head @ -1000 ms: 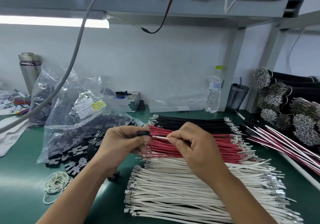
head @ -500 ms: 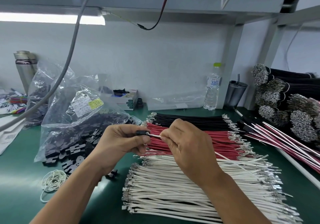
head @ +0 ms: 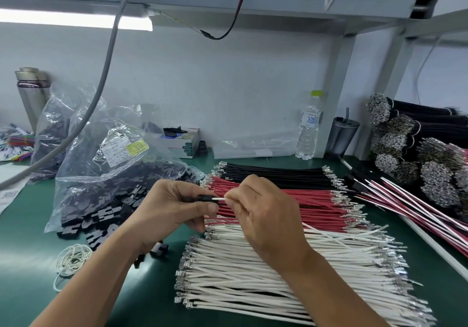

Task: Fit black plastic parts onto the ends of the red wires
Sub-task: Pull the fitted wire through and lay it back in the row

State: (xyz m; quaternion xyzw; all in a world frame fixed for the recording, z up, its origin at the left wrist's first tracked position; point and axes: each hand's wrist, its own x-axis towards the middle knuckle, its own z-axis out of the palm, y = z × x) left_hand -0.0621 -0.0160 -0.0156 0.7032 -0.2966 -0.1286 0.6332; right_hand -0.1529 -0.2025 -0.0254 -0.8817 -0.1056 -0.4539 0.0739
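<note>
My left hand (head: 174, 207) pinches a small black plastic part (head: 204, 198) between thumb and fingers. My right hand (head: 263, 212) pinches a white wire (head: 219, 199) whose end meets the black part; the wire trails right under my palm. Behind both hands lies a flat stack of red wires (head: 316, 200) with metal terminals. A clear bag (head: 111, 174) spilling black plastic parts (head: 101, 220) lies to the left.
Black wires (head: 273, 172) lie behind the red stack, white wires (head: 278, 276) in front. Finished red-white harnesses (head: 415, 212) and bundled wires (head: 415, 149) crowd the right. A water bottle (head: 309, 129), cup (head: 342, 136), flask (head: 31, 93), small box (head: 182, 141) and string coil (head: 72, 258) sit around.
The two hands stayed close together over the red stack. The gap between the right fingers and the black part has stayed small, with the wire end pushed against the part.
</note>
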